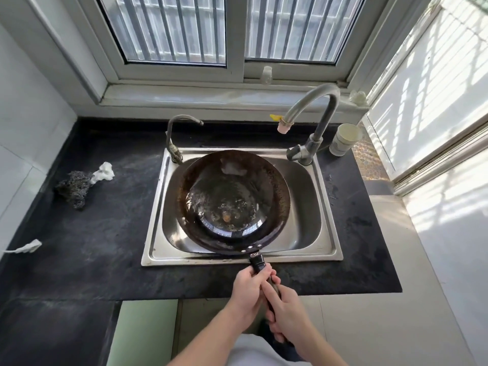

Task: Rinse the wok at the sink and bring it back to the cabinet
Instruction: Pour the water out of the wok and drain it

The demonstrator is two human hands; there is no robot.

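A dark round wok (232,180) sits in the steel sink (327,233), with a pool of water and small bits of residue in its bottom. Its black handle (257,261) sticks out over the sink's front rim toward me. My left hand (248,291) grips the handle close to the wok. Just behind it, my right hand (287,313) holds the handle's rear part. The tall curved faucet (314,107) arches over the sink's back right; no water runs from it.
A second, smaller tap (174,136) stands at the sink's back left. A steel scourer (75,188) and a white rag (104,173) lie on the black counter (105,233) to the left. A paper cup (344,140) stands at the right. Pale green cabinet doors (145,331) are below.
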